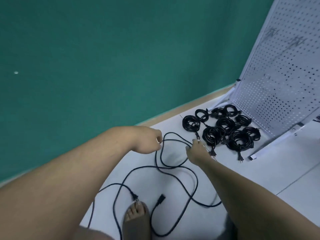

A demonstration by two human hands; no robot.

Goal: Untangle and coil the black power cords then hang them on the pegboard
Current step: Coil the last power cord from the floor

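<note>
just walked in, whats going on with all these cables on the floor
A person is sorting black power cords on a white floor. Their left hand and right hand each pinch part of one loose cord. The rest of it sprawls uncoiled toward a bare foot. A cluster of coiled cords lies on the floor at the base of the pegboard, not hung up.

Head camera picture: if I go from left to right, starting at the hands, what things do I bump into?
Going right: left hand → cord loop held between both hands → right hand → pile of coiled black cords → white pegboard.
</note>
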